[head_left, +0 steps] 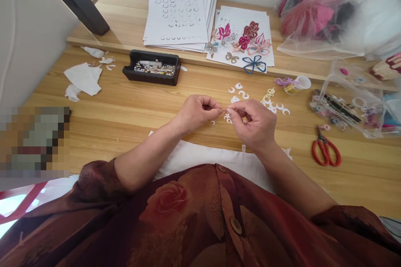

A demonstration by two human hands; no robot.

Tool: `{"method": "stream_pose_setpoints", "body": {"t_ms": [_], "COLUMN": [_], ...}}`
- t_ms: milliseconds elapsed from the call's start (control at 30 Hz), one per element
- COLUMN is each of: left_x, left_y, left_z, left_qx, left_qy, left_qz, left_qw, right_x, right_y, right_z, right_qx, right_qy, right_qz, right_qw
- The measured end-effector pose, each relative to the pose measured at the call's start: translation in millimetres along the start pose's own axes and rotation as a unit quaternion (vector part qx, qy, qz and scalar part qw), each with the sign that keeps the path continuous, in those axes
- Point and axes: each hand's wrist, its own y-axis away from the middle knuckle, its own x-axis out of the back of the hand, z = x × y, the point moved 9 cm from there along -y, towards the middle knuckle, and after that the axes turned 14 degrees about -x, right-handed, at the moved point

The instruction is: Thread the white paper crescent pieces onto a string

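Note:
My left hand (200,112) and my right hand (253,121) meet fingertip to fingertip above the table, both closed in a pinch. Between them is a tiny orange-brown piece, too small to name, and fingers cover most of it. Just beyond the hands lie white paper crescents (239,86), loose on the wood. More crescents (278,107) are scattered to the right of my right hand, beside a pale yellow cord piece (268,94).
Red-handled scissors (326,152) lie at right, below a clear plastic box (354,104). A black tray (152,69) holds beads. Behind stand stacked cut paper sheets (178,12) and fabric flowers (244,43). White scraps (83,78) lie at left. A small cup (300,84) stands right.

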Motion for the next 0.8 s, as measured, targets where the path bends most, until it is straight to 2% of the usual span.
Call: {"method": "stream_pose_setpoints", "body": {"t_ms": [200, 800], "left_x": [-6, -11], "left_y": [2, 4], "left_z": [-4, -8], "left_qx": [0.011, 0.034], "left_qy": [0.017, 0.044], "left_qz": [-0.035, -0.058], "left_qw": [0.999, 0.997], "right_x": [-3, -8], "right_y": [-3, -5], "right_z": [5, 13], "right_qx": [-0.009, -0.045], "right_qy": [-0.016, -0.077], "right_qz": [-0.020, -0.056], "right_qw": [1.000, 0.994]}}
